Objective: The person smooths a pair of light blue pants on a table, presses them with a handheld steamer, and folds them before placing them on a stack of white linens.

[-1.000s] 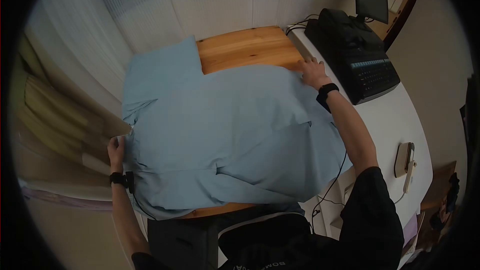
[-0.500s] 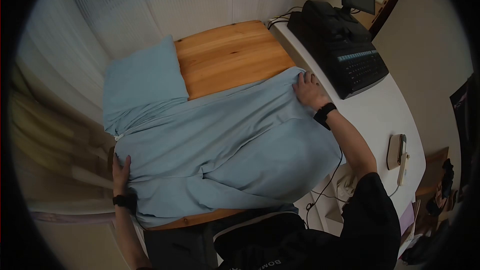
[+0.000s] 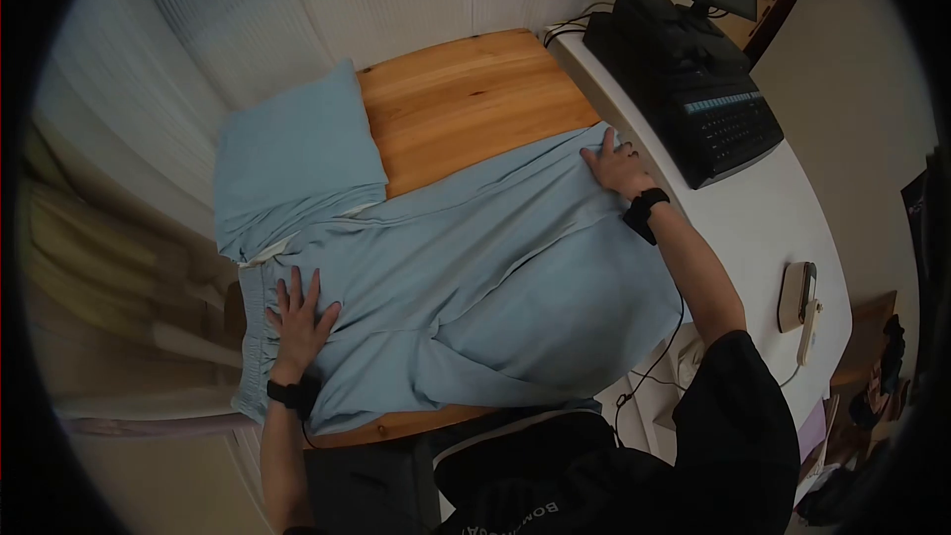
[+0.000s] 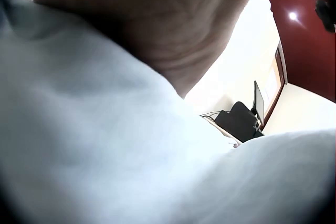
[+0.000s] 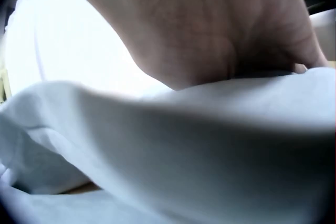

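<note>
The pale blue garment lay across the wooden counter, its gathered waistband at the left end, beside a folded blue cloth. The left hand rested on it near the waistband, its grip open with fingers spread; the right hand, its grip also open and holding nothing, rested on the far right corner.

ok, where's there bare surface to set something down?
Far part of the wooden table, bordered by folded blue cloth, spread blue cloth and white desk. Also the desk between black keyboard unit and small beige device. Crowded: the table's near part, under spread cloth with left hand and right hand on it.
</note>
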{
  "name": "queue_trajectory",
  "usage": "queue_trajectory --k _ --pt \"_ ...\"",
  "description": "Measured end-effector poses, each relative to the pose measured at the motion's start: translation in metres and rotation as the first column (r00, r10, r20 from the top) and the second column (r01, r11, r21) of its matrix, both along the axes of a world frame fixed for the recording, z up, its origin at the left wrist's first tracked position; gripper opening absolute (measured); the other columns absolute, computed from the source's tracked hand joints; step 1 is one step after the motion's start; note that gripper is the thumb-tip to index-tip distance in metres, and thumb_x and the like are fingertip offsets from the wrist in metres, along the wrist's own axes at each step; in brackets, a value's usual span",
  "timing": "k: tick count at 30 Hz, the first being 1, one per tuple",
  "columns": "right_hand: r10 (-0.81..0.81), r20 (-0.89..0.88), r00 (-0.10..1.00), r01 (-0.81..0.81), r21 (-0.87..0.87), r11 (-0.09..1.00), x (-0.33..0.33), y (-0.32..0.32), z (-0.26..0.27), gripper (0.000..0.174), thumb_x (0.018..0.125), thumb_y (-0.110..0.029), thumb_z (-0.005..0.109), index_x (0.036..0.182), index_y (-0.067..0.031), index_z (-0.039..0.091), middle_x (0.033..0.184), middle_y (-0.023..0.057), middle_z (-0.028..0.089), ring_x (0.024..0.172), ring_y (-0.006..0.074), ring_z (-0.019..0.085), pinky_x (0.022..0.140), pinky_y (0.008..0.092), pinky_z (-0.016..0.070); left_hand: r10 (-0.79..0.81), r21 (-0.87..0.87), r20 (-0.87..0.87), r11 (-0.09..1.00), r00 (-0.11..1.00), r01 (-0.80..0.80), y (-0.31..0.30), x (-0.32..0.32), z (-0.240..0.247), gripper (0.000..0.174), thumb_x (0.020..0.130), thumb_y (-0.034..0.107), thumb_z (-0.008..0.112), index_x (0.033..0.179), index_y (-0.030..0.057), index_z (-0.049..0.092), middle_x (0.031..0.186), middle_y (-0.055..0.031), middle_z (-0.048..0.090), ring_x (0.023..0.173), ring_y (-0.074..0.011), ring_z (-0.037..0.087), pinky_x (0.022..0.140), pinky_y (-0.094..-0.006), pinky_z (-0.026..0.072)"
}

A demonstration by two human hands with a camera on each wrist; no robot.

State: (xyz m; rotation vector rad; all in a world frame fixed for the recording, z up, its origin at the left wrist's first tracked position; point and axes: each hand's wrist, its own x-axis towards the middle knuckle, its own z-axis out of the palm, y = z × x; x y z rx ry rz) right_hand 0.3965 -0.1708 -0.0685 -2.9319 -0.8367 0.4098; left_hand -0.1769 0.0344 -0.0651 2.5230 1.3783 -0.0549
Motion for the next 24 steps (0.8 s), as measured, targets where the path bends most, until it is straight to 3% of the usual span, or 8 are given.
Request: queue_trajectory --k 2,5,8,11,15,18,20,24 --pt "-0.078 -0.094 0.993 0.084 0.061 0.995 0.036 -0.003 -0.027 0.080 0.102 -0.060 0.038 0.159 -0.0061 0.019 0.153 0.0286 0.040 0.141 0.0494 0.039 0.104 0.0723 0.0376 -0.093 0.013 0.012 0.996 0.996 0.093 -0.007 0.018 -0.004 0.077 0.094 0.063 0.055 0.159 0.0286 0.032 0.169 -0.0129 0.013 0.153 -0.0484 0.006 0.109 -0.0808 0.0031" --pt "-0.061 0.119 0.991 0.045 0.132 0.990 0.033 0.001 -0.020 0.072 0.101 -0.047 0.051 0.153 -0.0024 0.031 0.141 0.0273 0.054 0.134 0.0447 0.049 0.103 0.0617 0.0448 -0.044 -0.002 0.018 0.999 0.999 0.044 -0.009 0.044 -0.006 0.085 0.091 0.070 0.055 0.160 0.0282 0.029 0.170 -0.0122 0.008 0.153 -0.0470 0.002 0.110 -0.0795 -0.0005" --pt "0.407 0.493 0.769 -0.482 0.031 0.876 -0.054 0.008 0.033 0.048 0.089 -0.022 0.065 0.133 -0.0057 0.054 0.128 0.0189 0.061 0.121 0.0373 0.058 0.096 0.0491 0.0524 -0.014 -0.018 0.009 1.000 1.000 0.014 -0.003 0.054 0.000 0.091 0.088 0.074 0.056 0.161 0.0280 0.028 0.170 -0.0126 0.008 0.154 -0.0464 0.000 0.111 -0.0788 -0.0022" --pt "0.567 0.406 0.717 -0.682 0.241 0.690 -0.095 0.013 0.039 0.041 0.087 -0.019 0.065 0.126 -0.0084 0.059 0.126 0.0164 0.061 0.115 0.0364 0.060 0.092 0.0499 0.0539 -0.026 -0.029 -0.006 0.999 1.000 0.026 -0.006 0.052 0.001 0.093 0.086 0.075 0.057 0.161 0.0281 0.027 0.170 -0.0132 0.008 0.154 -0.0461 -0.001 0.111 -0.0785 -0.0025" --pt "0.600 0.326 0.730 -0.659 0.106 0.744 -0.064 0.054 0.028 0.035 0.089 -0.019 0.064 0.123 -0.0117 0.066 0.128 0.0176 0.063 0.116 0.0370 0.062 0.089 0.0469 0.0556 -0.039 -0.018 -0.006 0.999 0.999 0.039 -0.014 0.052 0.003 0.093 0.086 0.073 0.060 0.161 0.0281 0.028 0.170 -0.0129 0.008 0.154 -0.0458 -0.001 0.111 -0.0788 -0.0020" --pt "0.578 0.229 0.783 -0.608 0.088 0.789 -0.039 0.067 0.067 0.021 0.089 -0.011 0.061 0.107 -0.0095 0.072 0.112 0.0179 0.070 0.109 0.0351 0.065 0.085 0.0453 0.0558 -0.107 0.002 0.024 0.994 0.994 0.107 -0.033 0.048 0.000 0.092 0.086 0.071 0.063 0.160 0.0282 0.029 0.170 -0.0127 0.008 0.154 -0.0459 -0.001 0.110 -0.0797 -0.0014" --pt "0.661 -0.026 0.750 -0.661 0.017 0.750 -0.017 0.075 0.086 0.017 0.088 -0.006 0.059 0.098 -0.0061 0.072 0.092 0.0183 0.071 0.099 0.0326 0.068 0.083 0.0420 0.0554 -0.117 -0.003 0.029 0.993 0.993 0.117 -0.042 0.045 0.000 0.092 0.085 0.070 0.065 0.160 0.0281 0.031 0.170 -0.0117 0.008 0.154 -0.0460 -0.001 0.110 -0.0793 -0.0008" --pt "0.571 0.203 0.795 -0.598 0.107 0.794 -0.007 0.104 0.078 0.021 0.086 -0.007 0.062 0.106 -0.0056 0.070 0.107 0.0165 0.070 0.110 0.0335 0.064 0.088 0.0453 0.0537 -0.007 0.011 0.026 1.000 1.000 0.007 -0.034 0.050 -0.003 0.101 0.083 0.074 0.063 0.162 0.0242 0.024 0.169 -0.0162 0.006 0.154 -0.0469 -0.001 0.111 -0.0781 -0.0020"
